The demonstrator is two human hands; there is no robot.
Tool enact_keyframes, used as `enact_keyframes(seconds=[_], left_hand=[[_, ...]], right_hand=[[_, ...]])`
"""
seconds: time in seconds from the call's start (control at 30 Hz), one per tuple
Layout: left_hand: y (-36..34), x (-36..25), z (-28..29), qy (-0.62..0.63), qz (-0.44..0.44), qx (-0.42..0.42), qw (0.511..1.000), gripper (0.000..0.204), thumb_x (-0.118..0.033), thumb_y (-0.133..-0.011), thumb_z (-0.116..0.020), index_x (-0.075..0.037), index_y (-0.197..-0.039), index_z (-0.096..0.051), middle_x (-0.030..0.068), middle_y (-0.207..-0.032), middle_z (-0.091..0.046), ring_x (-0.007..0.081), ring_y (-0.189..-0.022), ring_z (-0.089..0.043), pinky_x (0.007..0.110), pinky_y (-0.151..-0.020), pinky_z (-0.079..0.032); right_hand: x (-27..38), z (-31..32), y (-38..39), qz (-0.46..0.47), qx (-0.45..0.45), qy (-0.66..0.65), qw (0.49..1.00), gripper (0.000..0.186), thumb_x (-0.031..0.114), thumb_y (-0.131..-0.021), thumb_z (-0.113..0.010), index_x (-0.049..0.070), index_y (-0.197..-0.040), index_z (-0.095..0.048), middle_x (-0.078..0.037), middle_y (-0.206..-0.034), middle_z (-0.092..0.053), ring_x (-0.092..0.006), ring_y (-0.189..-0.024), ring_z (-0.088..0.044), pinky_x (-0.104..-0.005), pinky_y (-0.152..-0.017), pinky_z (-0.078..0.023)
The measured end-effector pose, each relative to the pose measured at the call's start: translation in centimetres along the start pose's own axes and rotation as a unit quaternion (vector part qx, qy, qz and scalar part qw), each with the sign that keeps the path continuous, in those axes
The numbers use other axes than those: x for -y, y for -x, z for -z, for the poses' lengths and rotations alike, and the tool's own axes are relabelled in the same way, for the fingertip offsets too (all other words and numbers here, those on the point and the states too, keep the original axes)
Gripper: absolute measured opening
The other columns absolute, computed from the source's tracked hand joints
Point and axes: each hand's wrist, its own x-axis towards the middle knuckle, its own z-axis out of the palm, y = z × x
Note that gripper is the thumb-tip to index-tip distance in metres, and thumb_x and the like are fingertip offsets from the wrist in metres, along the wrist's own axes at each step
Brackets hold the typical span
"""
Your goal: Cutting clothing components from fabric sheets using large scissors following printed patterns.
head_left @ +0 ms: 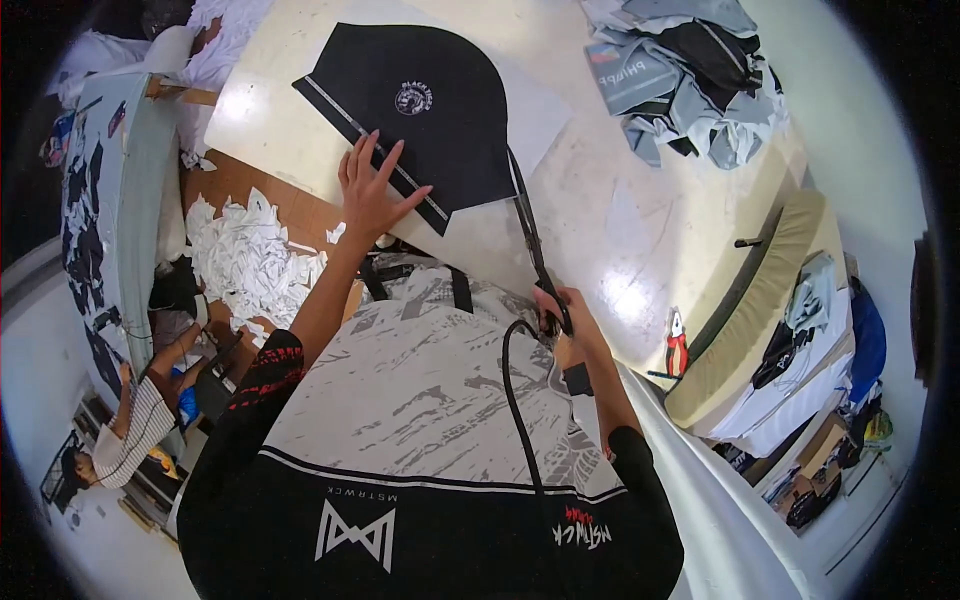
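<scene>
A black fabric piece (450,135) with one rounded end and a small white round emblem lies flat on the pale table (650,225). Along its straight left edge runs a thin whitish stripe. My left hand (375,190) rests on that edge, its fingers spread. In my right hand (568,315) are long dark scissors (529,225), gripped by the handles. Their blades point away from me and meet the right edge of the fabric. Whether the blades are apart is hard to make out. Part of a white sheet (540,115) shows beneath the fabric.
Folded grey and black garments (690,75) are heaped at the far right of the table. Red-handled snips (677,345) stand near a beige padded board (745,310). White scraps (255,260) pile up at left, where another person (130,430) sits lower down.
</scene>
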Motion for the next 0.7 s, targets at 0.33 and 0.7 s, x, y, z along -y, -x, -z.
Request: enact_keyframes(seconds=[0.33, 0.7], left_hand=[[0.0, -0.6, -0.8, -0.009, -0.013, 0.008, 1.0, 0.083, -0.056, -0.08, -0.088, -0.018, -0.148, -0.063, 0.0174, -0.16, -0.046, 0.0373, -0.151, -0.04, 0.057, -0.123, -0.028], [-0.4, -0.4, -2.1, -0.015, -0.024, -0.009, 1.0, 0.08, -0.062, -0.077, -0.087, -0.018, -0.142, -0.068, 0.0177, -0.155, -0.051, 0.0378, -0.147, -0.045, 0.056, -0.12, -0.03]], right_hand=[[-1.1, -0.5, -0.5, 0.025, -0.015, -0.037, 0.999, 0.043, 0.042, -0.099, -0.076, 0.008, -0.078, -0.062, 0.0, -0.066, -0.058, -0.0122, -0.058, -0.059, -0.0281, -0.057, -0.043], [-1.2, -0.3, 0.4, 0.008, -0.04, -0.001, 0.999, 0.047, 0.042, -0.099, -0.076, 0.009, -0.069, -0.061, 0.001, -0.059, -0.055, -0.0097, -0.053, -0.055, -0.0266, -0.054, -0.038]])
